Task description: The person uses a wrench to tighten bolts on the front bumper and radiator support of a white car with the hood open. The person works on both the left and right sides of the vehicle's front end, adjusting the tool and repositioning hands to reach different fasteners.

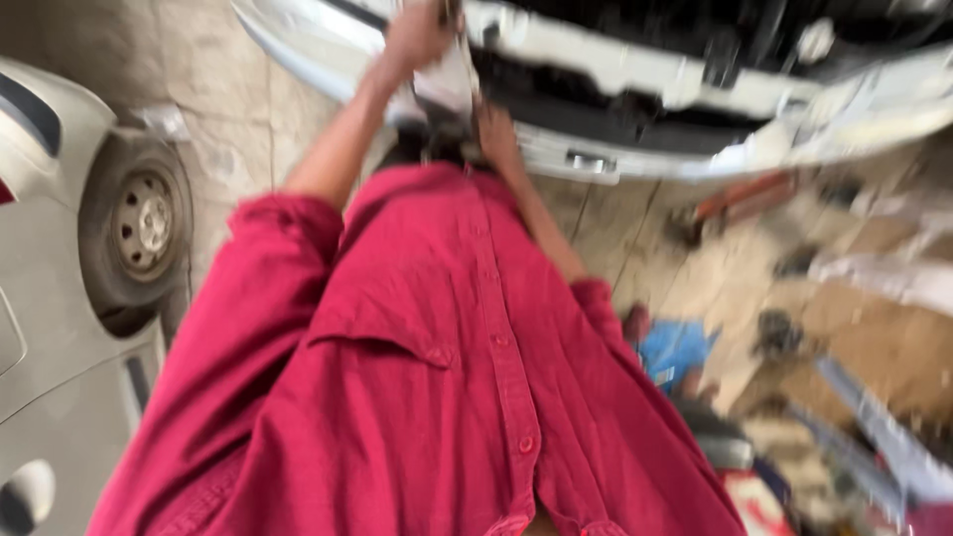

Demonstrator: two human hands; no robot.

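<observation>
Pale crumpled cloth [447, 84] in left hand [417, 35], against glossy bumper [596, 159].

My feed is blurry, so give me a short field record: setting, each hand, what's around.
setting: garage floor, view blurred
left hand: raised, on a pale part at the car front, grip unclear
right hand: lower, at the bumper edge, grip unclear
clothing: red shirt
left side: grey car with wheel
right side: scattered parts on the floor

Car repair workshop; stripped car front [635, 89]; scattered floor parts [794, 328]
</observation>
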